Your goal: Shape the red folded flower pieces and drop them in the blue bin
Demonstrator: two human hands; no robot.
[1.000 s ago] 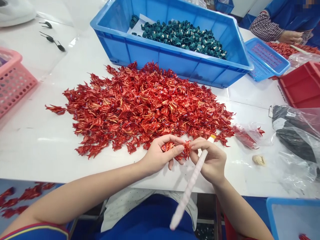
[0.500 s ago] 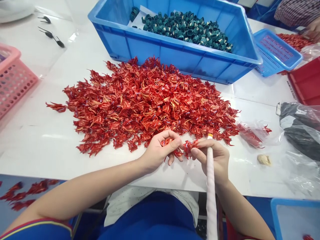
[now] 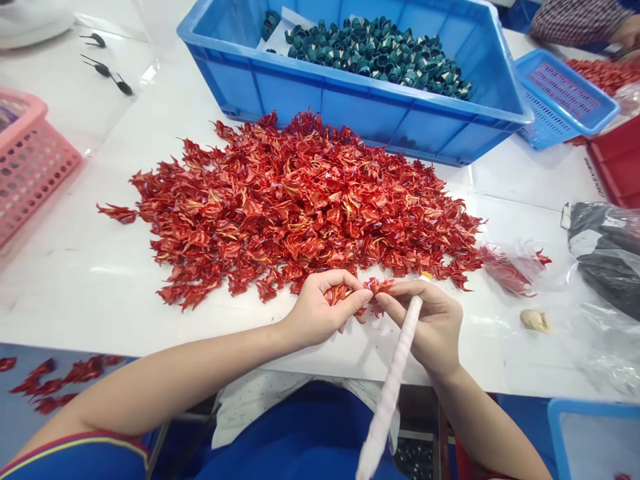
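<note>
Well, a tight pinch near the table edge

We hold a small cluster of shiny red petal-like pieces between both hands, above the near part of the white table. Our left hand is curled, its fingers closed around the cluster's left side. Our right hand is also closed, grasping a slender pale pink stick while its fingertips press the cluster's right side. The stick tilts down toward us from the cluster.

Just beyond our hands, a broad heap of similar red pieces spreads across the table. Farther back stands a blue plastic crate holding dark green curled pieces. At far left lie a few small black pieces, and at left sits a pink perforated basket. To the right are a small clear bag of red pieces, a beige lump and a plastic bag with dark contents. At far right, a blue perforated tray sits beside a red bin. A co-worker's hand works over more red pieces in the far right corner. More red pieces lie on a blue surface, near left, below the table edge.
</note>
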